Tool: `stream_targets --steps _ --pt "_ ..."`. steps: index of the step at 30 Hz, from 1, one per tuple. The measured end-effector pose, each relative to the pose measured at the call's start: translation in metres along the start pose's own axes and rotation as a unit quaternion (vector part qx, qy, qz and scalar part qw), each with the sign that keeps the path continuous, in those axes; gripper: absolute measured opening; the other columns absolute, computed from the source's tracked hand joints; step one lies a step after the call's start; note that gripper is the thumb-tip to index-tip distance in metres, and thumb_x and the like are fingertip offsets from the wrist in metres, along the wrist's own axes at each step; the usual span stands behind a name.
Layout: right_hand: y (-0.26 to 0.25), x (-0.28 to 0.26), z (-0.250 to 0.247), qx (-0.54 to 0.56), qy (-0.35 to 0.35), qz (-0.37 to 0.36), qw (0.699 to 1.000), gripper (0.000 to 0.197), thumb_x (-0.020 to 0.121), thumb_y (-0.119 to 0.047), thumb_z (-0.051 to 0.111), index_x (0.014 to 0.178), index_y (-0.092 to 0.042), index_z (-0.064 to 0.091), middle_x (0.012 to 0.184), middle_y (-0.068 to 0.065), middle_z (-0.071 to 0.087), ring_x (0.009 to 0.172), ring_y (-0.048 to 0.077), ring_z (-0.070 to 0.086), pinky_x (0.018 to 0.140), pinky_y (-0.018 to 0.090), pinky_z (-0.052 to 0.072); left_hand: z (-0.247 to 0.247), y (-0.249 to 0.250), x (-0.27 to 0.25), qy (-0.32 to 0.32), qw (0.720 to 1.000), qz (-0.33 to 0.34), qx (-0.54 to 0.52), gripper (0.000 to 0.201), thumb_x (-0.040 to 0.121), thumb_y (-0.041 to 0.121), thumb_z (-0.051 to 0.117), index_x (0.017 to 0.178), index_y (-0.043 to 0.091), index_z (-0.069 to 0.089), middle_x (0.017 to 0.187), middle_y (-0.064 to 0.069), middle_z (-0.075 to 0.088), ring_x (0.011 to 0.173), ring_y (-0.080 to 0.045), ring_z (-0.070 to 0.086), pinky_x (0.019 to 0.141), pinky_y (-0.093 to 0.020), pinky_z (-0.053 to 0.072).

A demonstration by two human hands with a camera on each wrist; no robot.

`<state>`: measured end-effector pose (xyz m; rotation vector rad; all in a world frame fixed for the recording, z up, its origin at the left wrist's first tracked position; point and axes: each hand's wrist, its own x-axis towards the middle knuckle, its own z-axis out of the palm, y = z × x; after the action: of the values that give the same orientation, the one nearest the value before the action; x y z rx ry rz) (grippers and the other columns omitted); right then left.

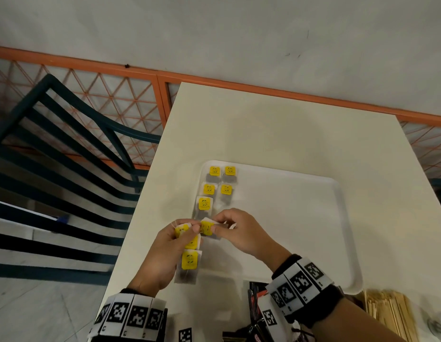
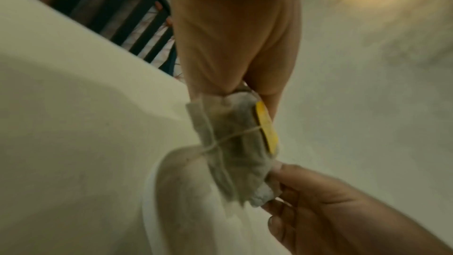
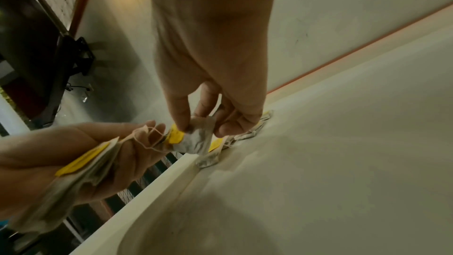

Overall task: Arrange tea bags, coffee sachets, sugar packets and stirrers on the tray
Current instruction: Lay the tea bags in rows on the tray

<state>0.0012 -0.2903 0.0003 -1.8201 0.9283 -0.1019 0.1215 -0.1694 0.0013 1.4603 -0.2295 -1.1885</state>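
Observation:
A white tray [image 1: 343, 218] lies on the cream table. Several tea bags with yellow tags [image 1: 209, 188] sit in two columns at the tray's left end. My left hand [image 1: 182, 233] grips a bunch of tea bags [image 1: 189, 260] over the tray's left edge. My right hand [image 1: 214, 224] pinches one tea bag [image 1: 206, 228] by its top, right beside the left hand's fingers. The right wrist view shows that tea bag [image 3: 196, 139] pinched between thumb and fingers, and the left hand's bunch [image 3: 81, 164]. In the left wrist view the bunch [image 2: 235, 143] hangs from my palm.
Dark sachets [image 1: 255, 299] lie at the table's near edge under my right wrist. Wooden stirrers [image 1: 389, 314] lie at the bottom right. A dark green slatted chair [image 1: 66, 169] stands left of the table. An orange lattice railing [image 1: 130, 95] runs behind.

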Motion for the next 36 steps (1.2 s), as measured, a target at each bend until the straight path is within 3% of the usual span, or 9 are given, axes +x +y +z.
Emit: stream_targets --steps 4,7,13,16,20,23,26,29,36 --pt "0.008 0.013 0.000 0.087 0.100 0.095 0.987 0.015 0.082 -0.016 0.066 0.073 -0.022 0.056 0.071 -0.005 0.058 0.064 0.011 0.055 0.062 0.024 0.042 -0.003 0.000 0.005 0.062 0.986 -0.067 -0.137 0.013 0.093 0.015 0.050 0.088 0.011 0.061 0.079 -0.005 0.069 0.064 -0.013 0.065 0.046 -0.024 0.053" --pt "0.008 0.020 0.000 0.151 0.115 0.153 0.970 0.017 0.082 -0.013 0.065 0.075 -0.017 0.051 0.076 0.003 0.061 0.057 0.014 0.057 0.051 0.019 0.042 -0.006 0.001 0.008 0.066 0.970 -0.105 -0.207 0.014 0.095 0.015 0.047 0.089 0.011 0.058 0.063 0.000 0.071 0.053 -0.006 0.066 0.042 -0.021 0.051" --pt "0.013 0.033 0.006 0.132 0.182 0.148 0.963 0.025 0.082 -0.011 0.064 0.071 -0.020 0.044 0.084 0.012 0.062 0.058 0.020 0.059 0.040 0.012 0.040 -0.010 -0.001 0.011 0.066 0.966 -0.104 -0.225 0.012 0.095 0.015 0.046 0.089 0.013 0.056 0.061 0.002 0.071 0.052 -0.004 0.066 0.043 -0.019 0.052" --pt "0.017 0.036 0.007 0.029 0.181 0.109 0.977 0.020 0.083 -0.013 0.063 0.074 -0.016 0.044 0.077 0.008 0.057 0.071 0.028 0.059 0.055 0.023 0.046 -0.013 -0.002 0.012 0.063 0.963 -0.100 -0.243 0.011 0.095 0.014 0.046 0.089 0.013 0.056 0.064 -0.001 0.072 0.054 -0.007 0.067 0.049 -0.020 0.054" --pt "0.012 0.023 0.005 -0.144 0.202 0.009 0.969 0.014 0.087 -0.022 0.057 0.092 -0.010 0.052 0.086 0.001 0.047 0.077 0.016 0.050 0.069 0.033 0.044 -0.018 -0.002 0.010 0.060 0.959 -0.091 -0.260 0.011 0.095 0.012 0.045 0.092 0.011 0.056 0.067 -0.005 0.072 0.057 -0.012 0.068 0.056 -0.023 0.057" --pt "0.003 0.008 0.001 -0.128 0.075 -0.088 0.985 0.017 0.084 -0.011 0.057 0.101 -0.010 0.057 0.090 -0.003 0.045 0.069 -0.001 0.045 0.069 0.023 0.036 -0.020 -0.001 0.008 0.060 0.958 -0.087 -0.268 0.012 0.096 0.013 0.043 0.094 0.010 0.055 0.067 -0.006 0.071 0.056 -0.013 0.068 0.055 -0.025 0.058" --pt "0.002 -0.006 0.003 -0.192 -0.126 -0.044 0.972 0.044 0.081 -0.022 0.061 0.123 -0.016 0.048 0.109 -0.002 0.043 0.096 0.008 0.043 0.085 0.023 0.036 -0.021 -0.002 0.006 0.060 0.955 -0.087 -0.277 0.015 0.097 0.014 0.041 0.092 0.010 0.055 0.072 -0.009 0.066 0.055 -0.014 0.067 0.055 -0.025 0.058" --pt "0.006 -0.010 0.012 -0.269 -0.103 -0.003 0.958 0.055 0.080 -0.038 0.065 0.125 -0.014 0.044 0.123 0.004 0.042 0.114 0.020 0.040 0.092 0.030 0.037 -0.018 -0.004 0.004 0.058 0.957 -0.082 -0.271 0.019 0.098 0.018 0.039 0.092 0.010 0.055 0.076 -0.008 0.060 0.055 -0.014 0.066 0.055 -0.027 0.058" --pt "0.011 -0.011 0.022 -0.247 -0.065 -0.022 0.966 0.020 0.079 -0.023 0.063 0.088 -0.016 0.046 0.094 0.002 0.044 0.087 0.020 0.040 0.072 0.031 0.038 -0.015 -0.003 -0.001 0.044 0.982 -0.042 -0.181 0.013 0.097 0.016 0.042 0.096 0.010 0.053 0.058 -0.003 0.055 0.050 -0.014 0.055 0.050 -0.023 0.053"
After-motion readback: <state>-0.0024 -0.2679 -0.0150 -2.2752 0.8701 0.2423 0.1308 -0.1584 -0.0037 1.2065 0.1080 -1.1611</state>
